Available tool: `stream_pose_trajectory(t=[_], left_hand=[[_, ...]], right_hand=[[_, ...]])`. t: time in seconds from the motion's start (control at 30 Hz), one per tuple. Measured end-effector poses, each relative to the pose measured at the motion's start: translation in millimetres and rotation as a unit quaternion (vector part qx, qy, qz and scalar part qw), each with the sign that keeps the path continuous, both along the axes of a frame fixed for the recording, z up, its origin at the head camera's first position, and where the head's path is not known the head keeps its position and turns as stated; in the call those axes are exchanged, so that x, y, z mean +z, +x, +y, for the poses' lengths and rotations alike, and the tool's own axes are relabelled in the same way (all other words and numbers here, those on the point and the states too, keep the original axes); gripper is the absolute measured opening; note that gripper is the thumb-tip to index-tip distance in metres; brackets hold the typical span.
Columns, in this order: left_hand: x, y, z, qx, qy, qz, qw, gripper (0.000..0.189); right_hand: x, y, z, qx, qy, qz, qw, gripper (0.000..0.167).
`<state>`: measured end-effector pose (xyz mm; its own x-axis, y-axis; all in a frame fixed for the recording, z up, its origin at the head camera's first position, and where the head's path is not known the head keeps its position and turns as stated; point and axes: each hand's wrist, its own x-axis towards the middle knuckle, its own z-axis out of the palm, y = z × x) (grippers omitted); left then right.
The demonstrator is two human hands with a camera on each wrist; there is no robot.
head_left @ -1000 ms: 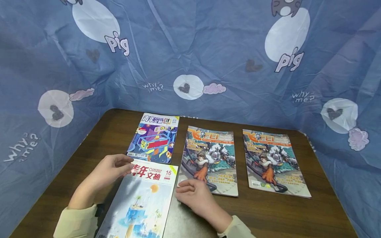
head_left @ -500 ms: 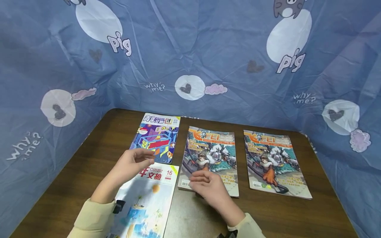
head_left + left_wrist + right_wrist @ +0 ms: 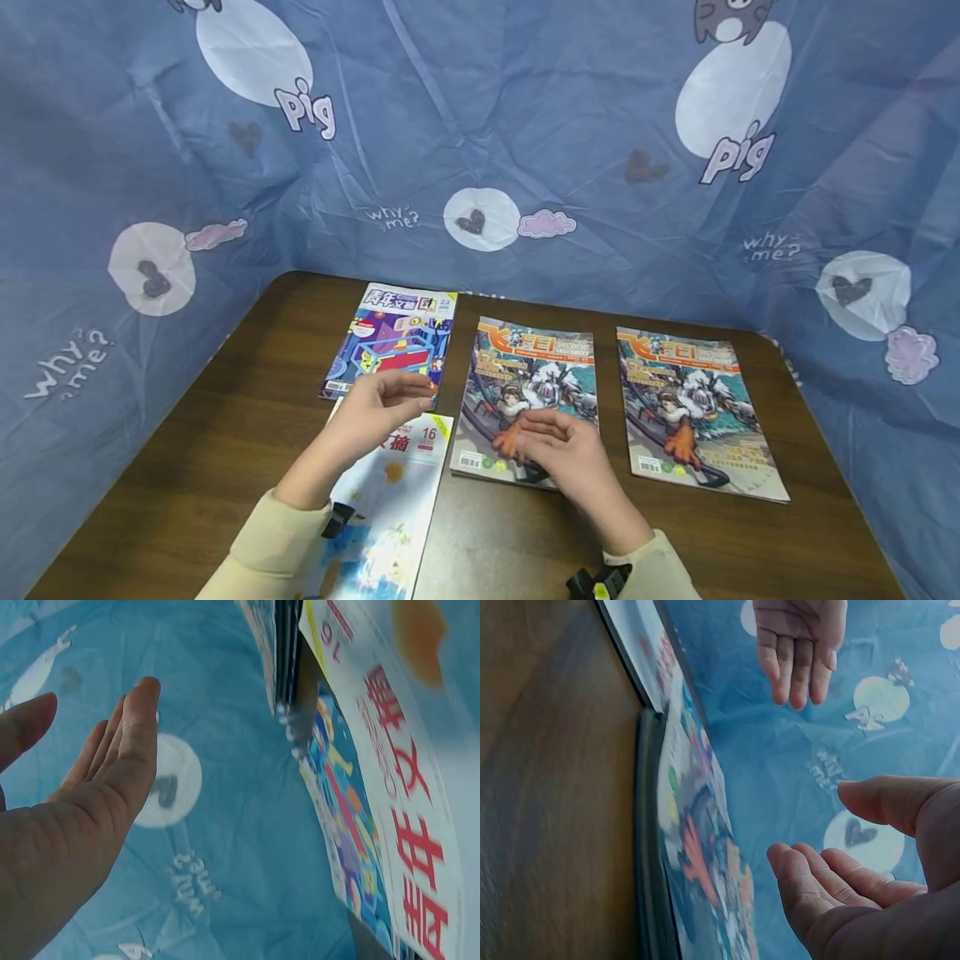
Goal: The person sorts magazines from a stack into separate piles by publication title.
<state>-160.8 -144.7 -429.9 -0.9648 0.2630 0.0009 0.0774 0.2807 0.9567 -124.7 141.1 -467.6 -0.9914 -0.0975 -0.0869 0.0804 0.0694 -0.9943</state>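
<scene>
My left hand hovers over the top of a white magazine with red lettering and an island picture. In the left wrist view its fingers are extended and hold nothing. My right hand is above the lower part of a FEI magazine with a comic-style cover. The right wrist view shows that hand apart from the magazine, fingers relaxed and thumb spread. Behind the white magazine lies a purple-blue magazine, its lower edge partly hidden by my left hand.
A second FEI magazine with a matching cover lies farther right on the dark wooden table. Blue printed cloth hangs around the table's back and sides. Small black devices sit at both wrists.
Both hands have moved right. My left hand has left the white magazine's upper left side, and my right hand has shifted from the middle magazine's lower left corner to over its cover.
</scene>
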Motion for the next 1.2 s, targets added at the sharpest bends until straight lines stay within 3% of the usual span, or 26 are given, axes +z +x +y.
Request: stream_pose_trajectory(t=[0.2, 0.43, 0.67, 1.2], left_hand=[[-2.4, -2.6, 21.9, -0.019, 0.026, 0.006, 0.9995, 0.031], [-6.7, -3.2, 40.3, -0.02, 0.014, 0.005, 0.9997, 0.028], [-7.7, -2.0, 47.0, -0.03, 0.013, 0.003, 0.9995, 0.028], [-12.9, -5.0, 56.3, -0.012, 0.021, -0.01, 0.9997, 0.028]], right_hand=[[4.5, -1.9, 13.3, -0.042, -0.001, 0.011, 0.9991, 0.038], [4.8, -4.9, 28.8, -0.076, 0.021, 0.019, 0.9967, 0.041], [4.4, -8.3, 44.0, -0.103, 0.04, 0.012, 0.9938, 0.039], [0.9, -10.1, 63.4, -0.118, 0.057, 0.019, 0.9913, 0.043]])
